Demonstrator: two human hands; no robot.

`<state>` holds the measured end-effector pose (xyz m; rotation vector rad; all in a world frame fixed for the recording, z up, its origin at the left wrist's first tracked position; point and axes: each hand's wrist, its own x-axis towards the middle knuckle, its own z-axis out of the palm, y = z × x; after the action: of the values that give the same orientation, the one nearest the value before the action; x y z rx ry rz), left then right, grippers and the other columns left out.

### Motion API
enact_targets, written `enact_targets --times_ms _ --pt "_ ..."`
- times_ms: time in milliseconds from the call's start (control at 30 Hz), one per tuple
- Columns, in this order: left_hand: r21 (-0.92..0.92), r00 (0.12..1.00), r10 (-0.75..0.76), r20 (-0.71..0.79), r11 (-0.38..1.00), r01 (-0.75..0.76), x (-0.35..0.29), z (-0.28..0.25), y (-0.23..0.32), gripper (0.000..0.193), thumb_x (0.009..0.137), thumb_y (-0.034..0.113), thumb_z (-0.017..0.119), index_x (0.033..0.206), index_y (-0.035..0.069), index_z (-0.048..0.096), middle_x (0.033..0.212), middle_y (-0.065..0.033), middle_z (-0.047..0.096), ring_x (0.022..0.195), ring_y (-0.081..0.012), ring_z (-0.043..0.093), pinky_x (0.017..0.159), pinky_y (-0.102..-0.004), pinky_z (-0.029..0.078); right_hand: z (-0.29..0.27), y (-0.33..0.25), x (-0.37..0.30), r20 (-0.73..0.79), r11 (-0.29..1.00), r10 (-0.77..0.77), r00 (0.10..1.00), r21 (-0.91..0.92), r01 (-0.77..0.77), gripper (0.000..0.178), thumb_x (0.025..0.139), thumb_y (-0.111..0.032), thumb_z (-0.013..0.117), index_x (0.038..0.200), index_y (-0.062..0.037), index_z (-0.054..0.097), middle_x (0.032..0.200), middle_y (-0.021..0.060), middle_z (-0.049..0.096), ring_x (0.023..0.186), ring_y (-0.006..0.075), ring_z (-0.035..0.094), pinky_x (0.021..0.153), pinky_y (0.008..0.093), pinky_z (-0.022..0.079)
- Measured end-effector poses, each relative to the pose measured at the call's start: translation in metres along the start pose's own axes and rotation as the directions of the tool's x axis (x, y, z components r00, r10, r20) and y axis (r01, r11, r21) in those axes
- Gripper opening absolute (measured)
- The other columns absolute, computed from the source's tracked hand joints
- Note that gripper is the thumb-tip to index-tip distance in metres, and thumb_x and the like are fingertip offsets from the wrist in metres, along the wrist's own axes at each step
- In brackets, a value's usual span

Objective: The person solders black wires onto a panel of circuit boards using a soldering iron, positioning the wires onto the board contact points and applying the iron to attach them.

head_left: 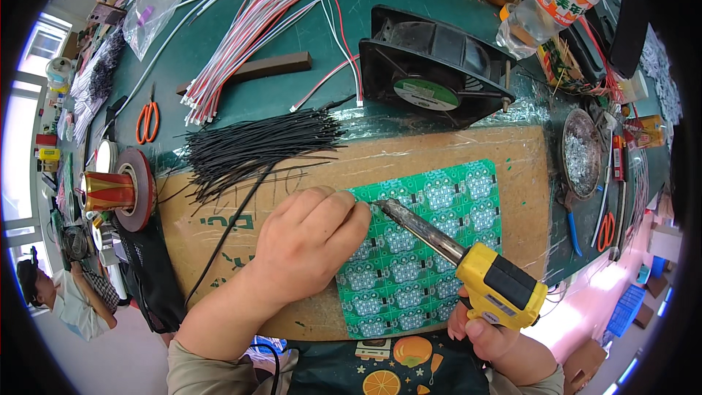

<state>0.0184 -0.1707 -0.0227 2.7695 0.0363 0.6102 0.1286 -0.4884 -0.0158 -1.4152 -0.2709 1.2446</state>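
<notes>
A green panel of small circuit boards (428, 271) lies on the brown cardboard. My right hand (490, 333) is wrapped round a soldering gun (504, 285) with a yellow and black body. Its dark metal tip points up and left, to the panel's upper left part. My left hand (314, 238) is closed in a pinch beside that tip, over the panel's left edge. Whatever sits between its fingertips is hidden or too small to make out. Just beyond the left hand lies a bundle of thin black wires (256, 150).
Behind the cardboard (519, 212) stand a black fan (435, 66) and red-and-white wires (241, 44). Orange scissors (148, 121) and a wire spool (135, 190) lie left. A metal dish (581, 153) and blue-handled pliers (572, 230) lie right. Another person (73, 300) is at far left.
</notes>
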Motion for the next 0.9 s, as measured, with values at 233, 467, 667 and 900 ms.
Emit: enact_targets --times_ms 233,467,667,900 --pt "0.0 1.0 -0.001 0.0 1.0 0.001 0.0 0.0 -0.0008 0.031 0.073 0.006 0.075 0.104 0.004 0.075 0.1 -0.0074 0.066 0.086 -0.0256 0.069 0.073 -0.0373 0.055 -0.0023 0.0043 0.0 0.015 0.999 -0.02 1.0 -0.031 0.02 0.063 0.094 -0.027 0.082 0.143 -0.0016 0.052 0.079 0.0075 0.058 0.068 0.0193 0.057 0.065 0.0387 0.052" --pt "0.001 1.0 -0.001 -0.003 1.0 0.001 0.0 0.0 -0.0006 0.031 0.073 0.006 0.075 0.104 0.004 0.075 0.099 -0.0071 0.066 0.086 -0.0255 0.069 0.073 -0.0373 0.055 0.0047 -0.0032 0.0009 0.0 0.991 -0.007 1.0 0.135 0.007 0.069 0.093 -0.031 0.082 0.147 -0.0032 0.049 0.081 0.0073 0.058 0.068 0.0197 0.057 0.064 0.0392 0.052" --pt "0.005 1.0 -0.001 0.013 1.0 0.001 0.002 -0.0015 0.0005 0.031 0.072 0.005 0.075 0.103 0.004 0.075 0.099 -0.0071 0.066 0.086 -0.0255 0.069 0.073 -0.0375 0.055 0.0045 -0.0039 0.0002 -0.012 0.995 -0.004 1.0 0.103 0.005 0.071 0.093 -0.032 0.081 0.148 -0.003 0.048 0.08 0.0074 0.058 0.067 0.0196 0.058 0.063 0.0387 0.053" --pt "0.015 1.0 0.0 0.015 1.0 0.0 0.0008 -0.0013 0.0 0.031 0.073 0.006 0.075 0.104 0.005 0.075 0.099 -0.0072 0.066 0.086 -0.0255 0.069 0.074 -0.0374 0.056 0.0004 0.0026 0.0009 0.003 0.999 -0.016 1.0 0.028 0.016 0.072 0.093 -0.03 0.082 0.149 -0.0011 0.047 0.079 0.0072 0.058 0.066 0.0185 0.056 0.064 0.0374 0.052"
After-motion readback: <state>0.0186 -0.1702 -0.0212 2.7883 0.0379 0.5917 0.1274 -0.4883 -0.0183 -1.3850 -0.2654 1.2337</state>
